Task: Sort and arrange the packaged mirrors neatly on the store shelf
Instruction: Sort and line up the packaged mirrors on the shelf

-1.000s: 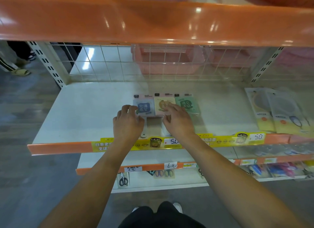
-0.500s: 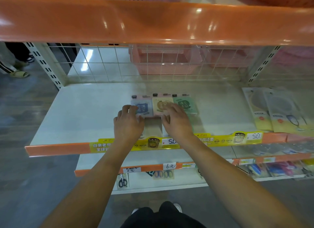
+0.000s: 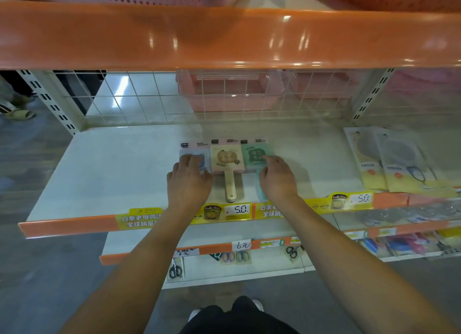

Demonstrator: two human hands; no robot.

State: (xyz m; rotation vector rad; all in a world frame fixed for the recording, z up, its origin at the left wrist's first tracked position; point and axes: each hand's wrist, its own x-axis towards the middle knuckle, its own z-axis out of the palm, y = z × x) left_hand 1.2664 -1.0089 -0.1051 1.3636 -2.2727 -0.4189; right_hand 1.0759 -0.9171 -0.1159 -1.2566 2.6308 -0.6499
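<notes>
Nearest to me, the orange front edge of the shelf (image 3: 74,224) carries yellow price strips (image 3: 224,212), and both of my forearms cross it toward the middle of the shelf. Just behind that edge, my left hand (image 3: 188,181) lies palm down on the blue mirror pack (image 3: 197,156), fingers extended flat and gripping nothing; the pack is mostly covered, so its handle is not visible. My right hand (image 3: 278,179) rests likewise on the green mirror pack (image 3: 255,155), fingers straight, pressing rather than pinching. Between them the yellow mirror pack (image 3: 225,159) lies uncovered, its pale handle pointing at the front edge. Compared with half a second ago, both hands have moved apart: they then sat close together over the centre pack, and they now sit on the two outer packs. The three packs now touch side by side in one row, header cards roughly level toward the back. I judge this to be the final squaring step for this group; any remaining correction would be a light push to align the top edges. Toward the right end of the shelf, well apart, larger clear packets (image 3: 399,164) lie overlapped. Farthest back, a white wire grid (image 3: 149,96) closes the rear edge, with pink baskets (image 3: 224,94) visible behind it.
</notes>
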